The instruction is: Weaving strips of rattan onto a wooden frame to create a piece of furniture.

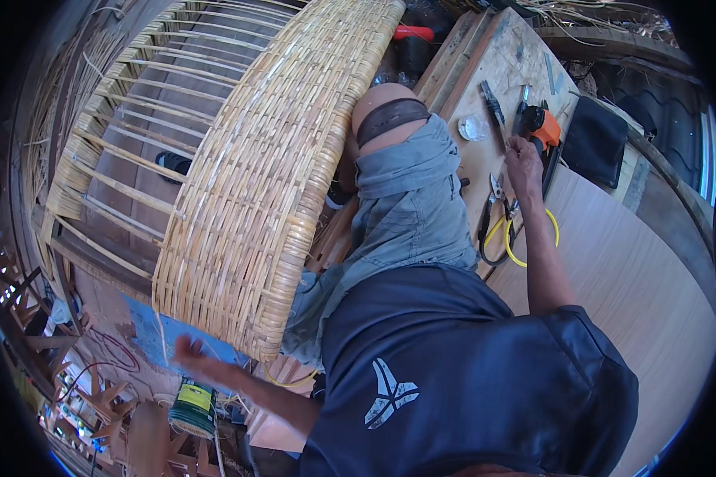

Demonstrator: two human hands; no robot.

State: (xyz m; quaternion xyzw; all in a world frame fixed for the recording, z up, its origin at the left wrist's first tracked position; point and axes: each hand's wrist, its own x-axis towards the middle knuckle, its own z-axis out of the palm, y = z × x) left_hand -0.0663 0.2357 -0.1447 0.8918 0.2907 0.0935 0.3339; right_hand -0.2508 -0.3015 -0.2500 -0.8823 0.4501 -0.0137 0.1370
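A woven rattan panel (250, 159), part of a larger frame with bare cane rods (147, 139), leans across my lap on the left. My left hand (192, 358) is beside its lower end, smeared by motion; a thin pale strand (161, 334) hangs from the weave near it. On the right, my right hand (524, 165) is over the wooden board with its fingers curled closed. They meet the lower end of a slim dark-handled tool (493, 107); whether they grip it is hidden. An orange and black power tool (541, 127) lies just beyond.
Pruning shears (496, 189) and a yellow loop of cord (555, 234) lie by my right wrist. A clear round object (473, 127) and a black pouch (593, 143) rest farther out. A green tub (192, 407) stands at lower left. A red-handled item (414, 32) lies beyond my knee.
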